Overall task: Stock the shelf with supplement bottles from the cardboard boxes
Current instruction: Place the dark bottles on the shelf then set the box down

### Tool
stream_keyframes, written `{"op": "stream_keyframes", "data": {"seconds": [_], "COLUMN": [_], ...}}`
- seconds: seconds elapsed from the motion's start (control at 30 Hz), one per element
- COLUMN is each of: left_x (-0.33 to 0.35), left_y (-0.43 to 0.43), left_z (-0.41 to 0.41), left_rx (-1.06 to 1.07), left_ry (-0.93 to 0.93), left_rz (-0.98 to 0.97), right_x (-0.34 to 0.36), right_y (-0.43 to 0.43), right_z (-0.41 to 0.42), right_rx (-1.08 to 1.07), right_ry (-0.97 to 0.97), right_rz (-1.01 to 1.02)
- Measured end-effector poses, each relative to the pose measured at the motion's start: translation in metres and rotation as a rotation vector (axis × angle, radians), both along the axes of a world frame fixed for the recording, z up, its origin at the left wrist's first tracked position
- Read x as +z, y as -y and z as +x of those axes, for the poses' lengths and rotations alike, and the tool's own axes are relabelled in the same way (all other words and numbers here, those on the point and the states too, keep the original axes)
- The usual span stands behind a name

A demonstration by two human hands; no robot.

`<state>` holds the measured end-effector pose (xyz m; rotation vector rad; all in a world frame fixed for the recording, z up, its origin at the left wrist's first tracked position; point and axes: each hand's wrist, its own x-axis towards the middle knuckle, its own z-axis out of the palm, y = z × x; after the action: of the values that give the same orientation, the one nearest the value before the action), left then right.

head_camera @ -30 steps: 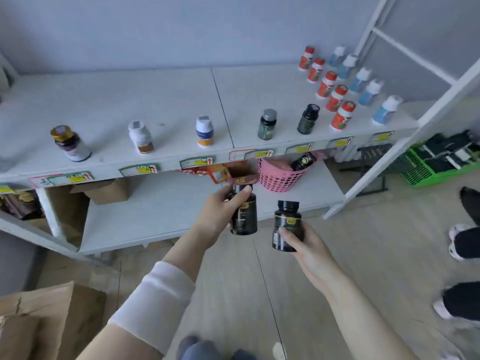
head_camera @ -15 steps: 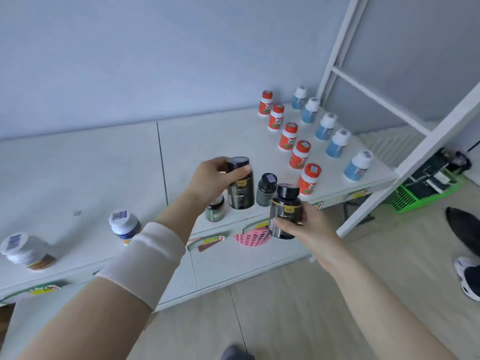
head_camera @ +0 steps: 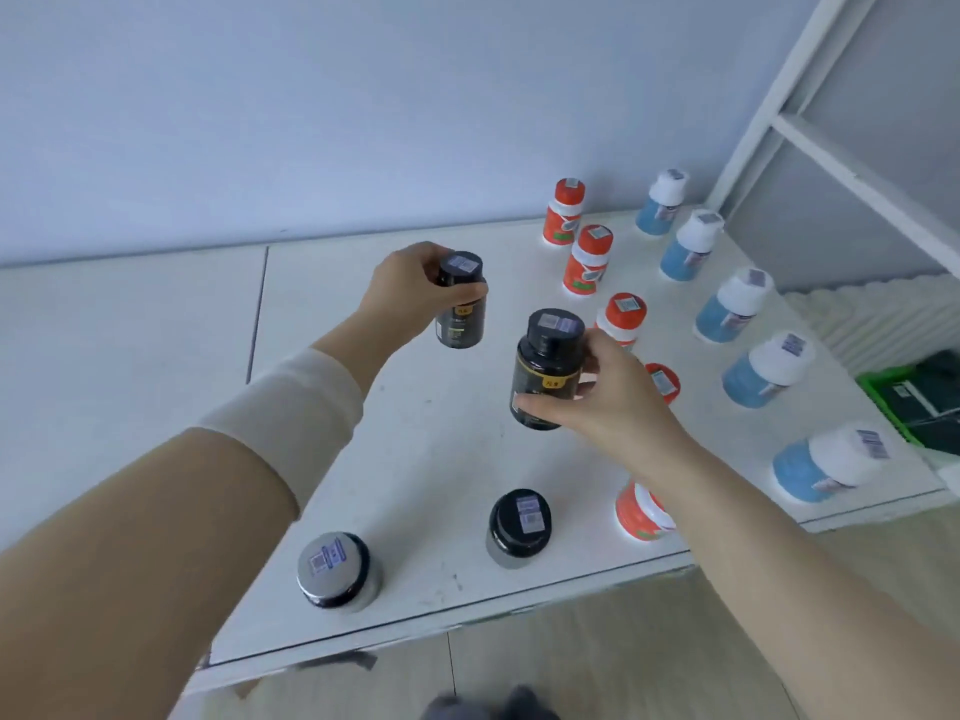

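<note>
Two black bottles (head_camera: 461,304), one per hand, above shelf (head_camera: 426,459).

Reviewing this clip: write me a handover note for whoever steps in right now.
Left hand grips the first black bottle, farther back. Right hand grips the second black bottle, nearer. Both are upright over the shelf top and not yet released.
Done: orange bottles and blue bottles stand in two rows at the right. A black-capped bottle and a silver-capped bottle stand near the front edge.
Left: set both down and let go. The boxes are out of view.
</note>
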<state>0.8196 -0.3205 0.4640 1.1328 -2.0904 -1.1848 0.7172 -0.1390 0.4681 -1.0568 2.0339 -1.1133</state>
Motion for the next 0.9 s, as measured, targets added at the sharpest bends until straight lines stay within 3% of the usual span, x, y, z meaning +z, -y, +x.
{"op": "stream_keyframes", "data": {"seconds": [0.2,0.47,0.9], "left_x": [-0.022,-0.052,-0.071], "left_y": [0.087,0.150,0.167], "left_z": [-0.059,-0.108,-0.128], "left_rx": [0.007,-0.043,-0.061], "left_ry": [0.018,0.009,-0.086], "left_rz": [0.007,0.010,0.057], "right_x": [-0.025,-0.062,-0.098], "right_y": [0.097,0.191,0.203], "right_z": [-0.040,-0.076,-0.082], "right_rx": [0.057,0.022,0.052], "right_ry": [-0.149,-0.157,-0.159], "right_rz": [0.022,0.027,0.013]}}
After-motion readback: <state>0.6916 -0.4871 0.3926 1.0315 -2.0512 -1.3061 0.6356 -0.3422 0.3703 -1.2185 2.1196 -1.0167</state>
